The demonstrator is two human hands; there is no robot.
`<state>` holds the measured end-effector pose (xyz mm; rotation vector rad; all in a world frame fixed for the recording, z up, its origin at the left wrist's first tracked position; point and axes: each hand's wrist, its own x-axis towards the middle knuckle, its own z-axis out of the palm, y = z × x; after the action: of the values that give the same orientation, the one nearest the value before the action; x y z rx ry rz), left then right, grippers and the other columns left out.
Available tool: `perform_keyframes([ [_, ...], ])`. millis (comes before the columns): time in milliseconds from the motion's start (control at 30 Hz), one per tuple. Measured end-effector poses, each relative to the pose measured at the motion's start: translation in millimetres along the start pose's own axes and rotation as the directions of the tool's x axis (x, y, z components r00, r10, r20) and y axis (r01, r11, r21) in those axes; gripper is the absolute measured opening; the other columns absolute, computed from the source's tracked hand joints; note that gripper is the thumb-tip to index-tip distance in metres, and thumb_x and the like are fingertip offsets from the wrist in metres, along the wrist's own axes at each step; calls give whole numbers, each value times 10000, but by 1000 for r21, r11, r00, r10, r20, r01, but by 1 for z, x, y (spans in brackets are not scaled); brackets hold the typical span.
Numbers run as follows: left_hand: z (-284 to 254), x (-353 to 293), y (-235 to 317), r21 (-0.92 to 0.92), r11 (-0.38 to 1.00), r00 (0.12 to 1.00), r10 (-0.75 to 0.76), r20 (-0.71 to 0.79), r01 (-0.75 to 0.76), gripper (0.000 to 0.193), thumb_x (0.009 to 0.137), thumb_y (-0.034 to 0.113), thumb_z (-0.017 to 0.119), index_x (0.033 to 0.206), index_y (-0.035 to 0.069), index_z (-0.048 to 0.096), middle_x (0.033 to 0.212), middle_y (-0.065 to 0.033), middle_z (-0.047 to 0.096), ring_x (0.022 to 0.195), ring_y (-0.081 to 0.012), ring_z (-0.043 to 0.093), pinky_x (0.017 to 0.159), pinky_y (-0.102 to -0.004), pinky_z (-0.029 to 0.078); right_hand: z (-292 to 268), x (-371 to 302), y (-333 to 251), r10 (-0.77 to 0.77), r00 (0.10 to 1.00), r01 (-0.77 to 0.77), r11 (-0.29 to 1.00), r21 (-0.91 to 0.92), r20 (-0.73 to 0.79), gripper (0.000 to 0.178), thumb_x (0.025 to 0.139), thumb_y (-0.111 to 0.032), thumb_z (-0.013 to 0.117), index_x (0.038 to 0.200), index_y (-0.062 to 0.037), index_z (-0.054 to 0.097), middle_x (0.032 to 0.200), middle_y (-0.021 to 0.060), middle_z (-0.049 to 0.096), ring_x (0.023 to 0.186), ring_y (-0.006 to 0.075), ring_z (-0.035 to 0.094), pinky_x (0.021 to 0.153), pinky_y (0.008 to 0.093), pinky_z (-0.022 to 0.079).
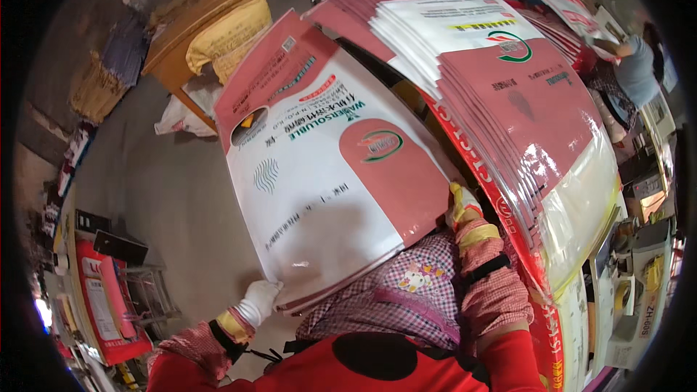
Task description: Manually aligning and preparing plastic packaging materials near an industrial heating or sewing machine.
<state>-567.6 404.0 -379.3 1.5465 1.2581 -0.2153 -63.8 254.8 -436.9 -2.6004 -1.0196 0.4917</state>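
A thin stack of flat white-and-red printed plastic sacks [305, 189] is held tilted in front of my body. My left hand [259, 303], in a white glove, grips its near left corner. At the near right corner, my right hand [463, 205] closes on the edge in a yellow-and-white glove; part of its fingers is hidden. Just right of the held sacks lies a thick pile of similar red-and-white sacks [508, 116], its layers fanned out along the left edge. A red printed sheet [488, 174] hangs along the pile's near side.
A wooden table [207, 18] with yellow woven sacks [231, 33] stands at the far left. Grey floor [181, 203] lies left of me. Lower left is a red-edged board [109, 312] beside a metal rack. Another person [635, 65] works at the far right, near a pale machine [639, 312].
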Motion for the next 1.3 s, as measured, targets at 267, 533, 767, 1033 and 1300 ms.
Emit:
perform_keyframes([
  [267, -4, 36, 9, -102, 883, 863, 470, 188, -459, 379, 835, 354, 562, 920, -6, 647, 923, -157, 657, 910, -284, 625, 785, -371, 469, 48, 9, 38, 1, 998, 20, 948, 319, -65, 274, 840, -227, 557, 1074, -88, 526, 1009, 91, 560, 864, 240, 532, 747, 332, 463],
  [533, 15, 10, 258, 807, -149, 650, 518, 556, -571, 219, 710, 307, 648, 720, 88, 633, 719, -77, 624, 676, -292, 617, 579, -383, 475, 28, -11, 8, 174, 947, 68, 712, 699, -269, 188, 890, -246, 496, 979, -89, 546, 824, 28, 560, 675, 164, 517, 597, 287, 461],
  [767, 207, -2, 469, 247, -255, -73, 819, 569, -935, 189, 762, 236, 601, 715, 54, 584, 711, -142, 575, 680, -335, 571, 610, -418, 452, -43, -138, -12, -46, 997, 63, 137, 989, -58, 258, 799, -230, 580, 965, -38, 627, 901, 79, 645, 813, 203, 606, 767, 319, 480],
  [1033, 321, 11, 550, 344, -336, -54, 779, 624, -877, 171, 742, 223, 640, 821, 71, 647, 735, -169, 577, 751, -329, 586, 693, -391, 461, -197, -222, -11, -155, 988, 20, 111, 994, -2, 176, 852, -177, 578, 917, -25, 640, 860, 62, 649, 808, 139, 613, 763, 276, 497],
  [1300, 263, -34, 517, 167, -626, -333, 600, 728, -762, 89, 681, 142, 607, 745, 82, 606, 699, -87, 576, 695, -275, 582, 599, -376, 450, -241, -180, 47, 439, 898, 211, -479, 852, 25, 270, 895, -220, 533, 954, 40, 574, 918, 114, 608, 768, 201, 589, 684, 309, 506],
])
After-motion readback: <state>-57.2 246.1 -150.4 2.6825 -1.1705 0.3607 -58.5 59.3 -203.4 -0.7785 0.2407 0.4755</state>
